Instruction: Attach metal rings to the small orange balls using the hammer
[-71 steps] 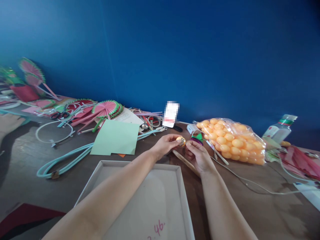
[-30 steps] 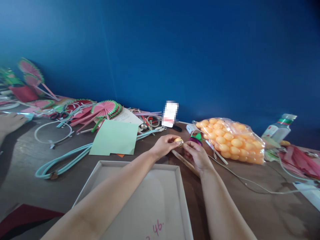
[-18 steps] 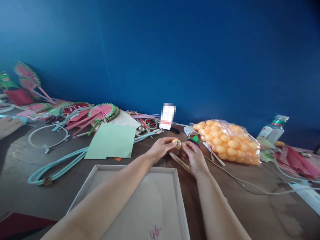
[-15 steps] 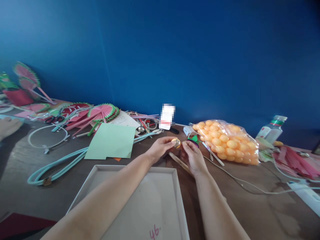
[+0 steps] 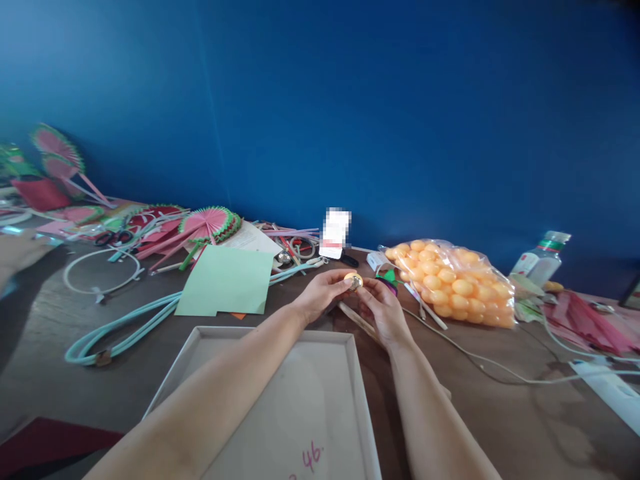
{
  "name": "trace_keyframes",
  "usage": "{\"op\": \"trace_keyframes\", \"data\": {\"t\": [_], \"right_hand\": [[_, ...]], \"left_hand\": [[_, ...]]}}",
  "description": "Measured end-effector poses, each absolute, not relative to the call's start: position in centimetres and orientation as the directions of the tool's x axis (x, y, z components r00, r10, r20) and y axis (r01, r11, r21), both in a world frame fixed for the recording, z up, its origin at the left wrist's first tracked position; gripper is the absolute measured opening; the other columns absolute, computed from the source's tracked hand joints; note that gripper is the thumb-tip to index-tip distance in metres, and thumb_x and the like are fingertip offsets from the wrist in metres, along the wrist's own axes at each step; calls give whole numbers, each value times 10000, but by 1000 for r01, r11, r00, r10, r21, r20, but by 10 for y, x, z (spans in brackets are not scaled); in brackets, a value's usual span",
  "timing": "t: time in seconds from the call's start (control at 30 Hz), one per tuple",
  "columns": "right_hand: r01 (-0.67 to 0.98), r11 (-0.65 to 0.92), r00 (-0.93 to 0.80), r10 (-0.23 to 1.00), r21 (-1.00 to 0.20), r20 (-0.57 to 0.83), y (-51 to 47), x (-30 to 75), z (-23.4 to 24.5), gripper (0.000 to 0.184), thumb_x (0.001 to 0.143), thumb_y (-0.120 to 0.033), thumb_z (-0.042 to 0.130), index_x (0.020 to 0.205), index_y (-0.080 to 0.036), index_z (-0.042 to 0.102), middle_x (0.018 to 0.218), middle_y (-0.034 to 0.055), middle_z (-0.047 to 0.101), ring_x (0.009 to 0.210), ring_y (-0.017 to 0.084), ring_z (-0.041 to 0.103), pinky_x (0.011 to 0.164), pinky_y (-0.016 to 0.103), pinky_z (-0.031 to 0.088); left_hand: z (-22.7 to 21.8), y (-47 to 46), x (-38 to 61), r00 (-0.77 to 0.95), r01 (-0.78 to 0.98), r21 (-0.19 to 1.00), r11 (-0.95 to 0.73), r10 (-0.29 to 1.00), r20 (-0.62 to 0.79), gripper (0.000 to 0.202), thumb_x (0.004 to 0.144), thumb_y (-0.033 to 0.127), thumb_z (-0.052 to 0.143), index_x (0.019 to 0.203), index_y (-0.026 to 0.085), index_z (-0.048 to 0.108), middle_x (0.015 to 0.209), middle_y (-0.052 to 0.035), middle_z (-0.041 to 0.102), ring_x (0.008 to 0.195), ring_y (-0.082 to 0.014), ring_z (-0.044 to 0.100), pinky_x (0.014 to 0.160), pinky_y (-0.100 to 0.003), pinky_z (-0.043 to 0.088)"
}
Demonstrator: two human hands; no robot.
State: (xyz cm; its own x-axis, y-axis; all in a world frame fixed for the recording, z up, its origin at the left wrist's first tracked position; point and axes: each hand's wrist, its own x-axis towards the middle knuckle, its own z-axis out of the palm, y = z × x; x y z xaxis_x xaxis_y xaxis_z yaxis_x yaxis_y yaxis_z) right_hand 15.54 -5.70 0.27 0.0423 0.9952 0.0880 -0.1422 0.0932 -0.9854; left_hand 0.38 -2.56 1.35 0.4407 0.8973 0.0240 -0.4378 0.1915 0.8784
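Observation:
Between the thumb and fingers of my left hand point(image 5: 320, 295) is a small orange ball point(image 5: 359, 277) with a shiny silvery patch on its near side. My right hand point(image 5: 385, 312) is closed in a pinch, its fingertips against the right side of the ball; anything between them is too small or hidden to name. Just behind the right hand lies a purple thing with green leaf shapes point(image 5: 389, 276). A wooden stick point(image 5: 357, 320) lies on the table below both hands. My forearms reach over a shallow grey-white box lid point(image 5: 320, 393) marked "46".
A clear bag of orange balls point(image 5: 460, 287) and a bottle point(image 5: 543, 260) stand to the right, near a white cable point(image 5: 500, 373). Left are green paper point(image 5: 225, 280), pale blue tubing point(image 5: 125, 333) and pink paper fans point(image 5: 210, 223). Another person's hand point(image 5: 23, 257) shows at the far left.
My right fingertips have moved left and now meet the ball, where a gap was before. The left hand still holds it. The view has shifted slightly.

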Motion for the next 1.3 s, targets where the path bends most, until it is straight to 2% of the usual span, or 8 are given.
{"op": "trace_keyframes", "data": {"t": [0.37, 0.67, 0.77, 0.9, 1.0, 1.13, 1.2, 1.3], "right_hand": [[-137, 114, 54, 993, -984, 107, -58, 157, 2, 332, 721, -424, 699, 948, -204, 601, 726, -35, 568, 516, 54, 431, 449, 180, 329], [-150, 74, 70, 996, -986, 64, -59, 155, 4, 342, 707, -447, 700, 920, -203, 590, 678, -47, 554, 503, 55, 428, 444, 173, 316], [-76, 74, 104, 992, -994, 66, -58, 152, 4, 362, 708, -477, 687, 918, -196, 596, 689, -37, 575, 498, 65, 441, 438, 186, 329], [187, 140, 110, 981, -972, 163, -56, 151, 2, 373, 755, -496, 629, 961, -186, 603, 750, 8, 643, 553, 111, 523, 487, 234, 397], [487, 183, 77, 965, -854, 251, -57, 151, 3, 292, 810, -452, 575, 947, -196, 605, 859, 46, 681, 750, 173, 621, 656, 289, 460], [881, 54, 22, 988, -470, 154, -64, 150, 11, 230, 829, -408, 544, 961, -233, 616, 966, 58, 671, 885, 218, 622, 698, 311, 426], [963, 31, -7, 996, -267, 89, -69, 150, 12, 235, 832, -400, 537, 978, -234, 615, 994, 72, 650, 905, 232, 609, 685, 309, 408], [993, 61, -56, 997, -99, 54, -78, 153, 5, 216, 850, -346, 520, 1013, -232, 603, 990, 78, 624, 888, 224, 599, 673, 298, 389]], "left_hand": [[10, -25, 1, 416, -230, 970, -77, 893, 170, 499, 755, 424, 658, 1147, 116, 637, 1090, -125, 645, 950, -198, 578, 854, -306, 431], [9, -25, 3, 398, -218, 971, -97, 900, 179, 461, 758, 401, 659, 1126, 124, 645, 1110, -128, 647, 1004, -219, 584, 883, -320, 440], [8, -25, 6, 353, -239, 969, -66, 923, 150, 427, 746, 387, 674, 1091, 135, 664, 1068, -111, 662, 969, -204, 593, 862, -304, 446], [6, -21, 7, 270, -360, 933, 26, 960, 77, 349, 770, 378, 647, 1013, 130, 681, 974, -95, 675, 871, -179, 616, 782, -287, 482], [8, -16, 6, 240, -482, 864, 145, 970, -30, 299, 778, 316, 646, 1009, 127, 662, 907, -84, 667, 785, -161, 635, 731, -285, 504], [10, -13, 4, 238, -584, 780, 225, 966, -100, 254, 797, 233, 615, 1020, 111, 633, 857, -84, 656, 686, -133, 635, 672, -268, 520], [11, -12, 3, 224, -612, 756, 233, 968, -116, 250, 809, 208, 595, 1038, 112, 621, 832, -79, 652, 657, -120, 628, 643, -252, 518], [11, -12, 3, 213, -637, 730, 248, 967, -142, 257, 815, 184, 580, 1061, 114, 609, 787, -67, 647, 630, -109, 621, 624, -237, 511]]}}
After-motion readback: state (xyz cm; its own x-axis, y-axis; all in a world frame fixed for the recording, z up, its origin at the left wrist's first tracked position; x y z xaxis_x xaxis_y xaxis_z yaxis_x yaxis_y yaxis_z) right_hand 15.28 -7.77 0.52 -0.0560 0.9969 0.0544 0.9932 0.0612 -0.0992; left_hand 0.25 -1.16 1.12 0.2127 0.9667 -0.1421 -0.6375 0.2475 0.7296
